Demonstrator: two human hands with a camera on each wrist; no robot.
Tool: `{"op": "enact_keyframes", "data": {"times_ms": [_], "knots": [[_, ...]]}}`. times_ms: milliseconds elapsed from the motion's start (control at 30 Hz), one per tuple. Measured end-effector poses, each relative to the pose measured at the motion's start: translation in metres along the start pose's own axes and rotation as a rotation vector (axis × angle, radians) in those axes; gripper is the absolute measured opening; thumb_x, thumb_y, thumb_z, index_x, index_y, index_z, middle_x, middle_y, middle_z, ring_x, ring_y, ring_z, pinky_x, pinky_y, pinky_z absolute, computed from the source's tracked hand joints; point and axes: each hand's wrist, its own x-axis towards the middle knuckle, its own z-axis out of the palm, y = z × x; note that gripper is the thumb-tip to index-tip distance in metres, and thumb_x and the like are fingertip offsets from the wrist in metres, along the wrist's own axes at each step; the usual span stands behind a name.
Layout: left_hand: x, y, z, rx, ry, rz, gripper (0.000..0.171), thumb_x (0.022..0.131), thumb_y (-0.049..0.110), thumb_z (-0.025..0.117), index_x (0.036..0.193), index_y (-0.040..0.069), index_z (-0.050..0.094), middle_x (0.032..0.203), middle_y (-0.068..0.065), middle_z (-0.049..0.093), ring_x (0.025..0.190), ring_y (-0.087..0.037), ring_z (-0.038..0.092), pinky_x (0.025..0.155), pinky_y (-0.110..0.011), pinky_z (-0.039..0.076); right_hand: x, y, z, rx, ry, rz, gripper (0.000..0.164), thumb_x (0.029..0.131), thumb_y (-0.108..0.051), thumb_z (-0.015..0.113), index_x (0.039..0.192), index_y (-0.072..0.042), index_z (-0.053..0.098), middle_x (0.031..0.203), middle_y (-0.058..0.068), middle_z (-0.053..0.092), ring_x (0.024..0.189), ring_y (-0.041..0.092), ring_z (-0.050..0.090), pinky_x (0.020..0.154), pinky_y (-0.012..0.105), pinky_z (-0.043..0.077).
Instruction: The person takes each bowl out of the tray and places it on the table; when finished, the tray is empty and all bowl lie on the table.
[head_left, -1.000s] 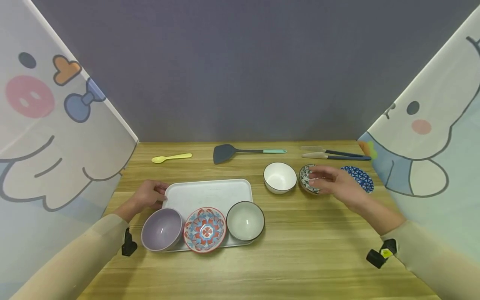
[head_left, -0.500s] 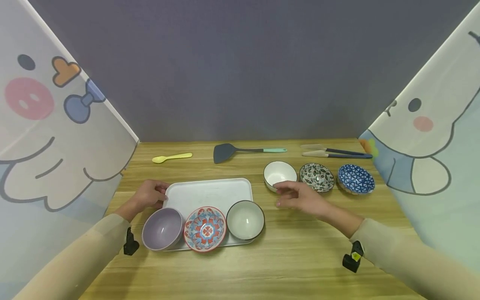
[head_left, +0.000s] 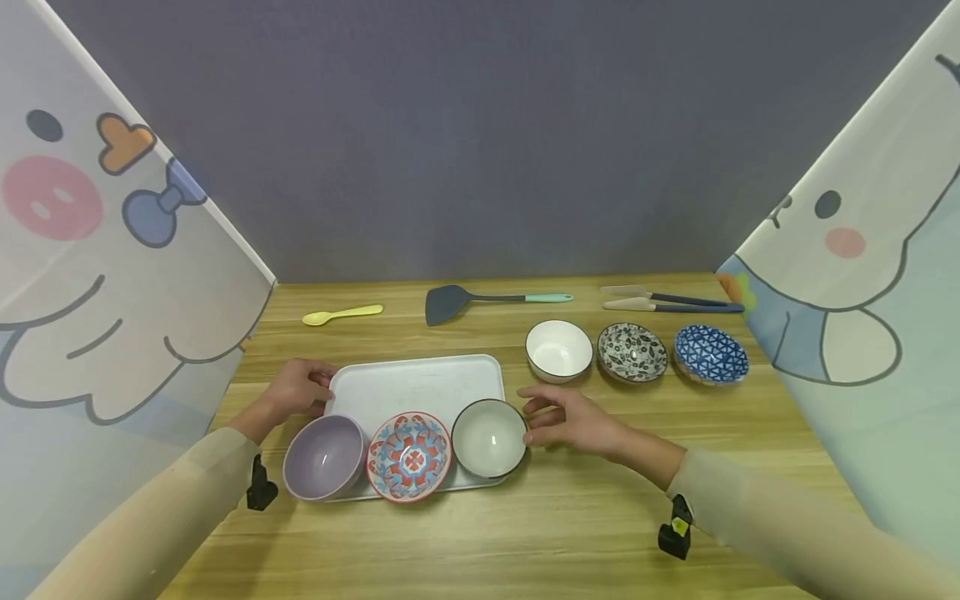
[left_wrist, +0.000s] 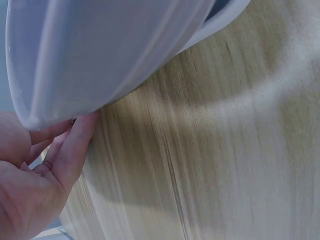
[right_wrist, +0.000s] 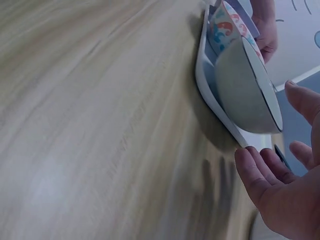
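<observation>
A white rectangular tray (head_left: pixel 420 377) lies on the table with three bowls along its near side: a purple bowl (head_left: pixel 325 458), a red-and-blue patterned bowl (head_left: pixel 410 458) and a pale grey dark-rimmed bowl (head_left: pixel 490 439). At the tray's left edge my left hand (head_left: pixel 295 389) holds on, fingers bent at the rim. The left wrist view shows its fingertips partly hidden behind the purple bowl. My right hand (head_left: pixel 573 421) is beside the grey bowl and the tray's right edge, fingers spread and nothing in them. In the right wrist view its fingertips (right_wrist: pixel 245 155) are close to the tray's corner.
Right of the tray stand a white bowl (head_left: pixel 558 350), a black floral bowl (head_left: pixel 632 352) and a blue patterned bowl (head_left: pixel 711 354). Behind lie a yellow spoon (head_left: pixel 342 314), a dark spatula (head_left: pixel 450 304) and tongs (head_left: pixel 675 306). A grey wall (head_left: pixel 495 150) rises behind the table.
My right hand has moved left from the black floral bowl, past the white bowl, to the tray's right side. The left hand, tray and bowls have stayed in place.
</observation>
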Motion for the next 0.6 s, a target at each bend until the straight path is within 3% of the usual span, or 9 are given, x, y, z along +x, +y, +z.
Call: {"op": "enact_keyframes", "data": {"times_ms": [400, 600], "knots": [[0.003, -0.003, 0.002, -0.002, 0.009, 0.007, 0.048, 0.087, -0.011, 0.067, 0.133, -0.018, 0.055, 0.101, -0.018, 0.06, 0.081, -0.02, 0.067, 0.07, -0.037, 0.066, 0.003, 0.009, 0.016, 0.076, -0.042, 0.013, 0.083, 0.085, -0.007, 0.083, 0.154, 0.002, 0.038, 0.133, 0.031, 0.054, 0.112, 0.038, 0.069, 0.083, 0.052, 0.064], [0.002, -0.004, 0.001, 0.001, 0.011, 0.003, 0.048, 0.087, -0.012, 0.067, 0.132, -0.018, 0.055, 0.1, -0.018, 0.059, 0.081, -0.021, 0.066, 0.069, -0.036, 0.066, 0.004, 0.013, 0.02, 0.085, -0.065, -0.007, 0.084, 0.084, -0.003, 0.082, 0.155, 0.0, 0.037, 0.134, 0.033, 0.054, 0.114, 0.042, 0.068, 0.087, 0.044, 0.064]]}}
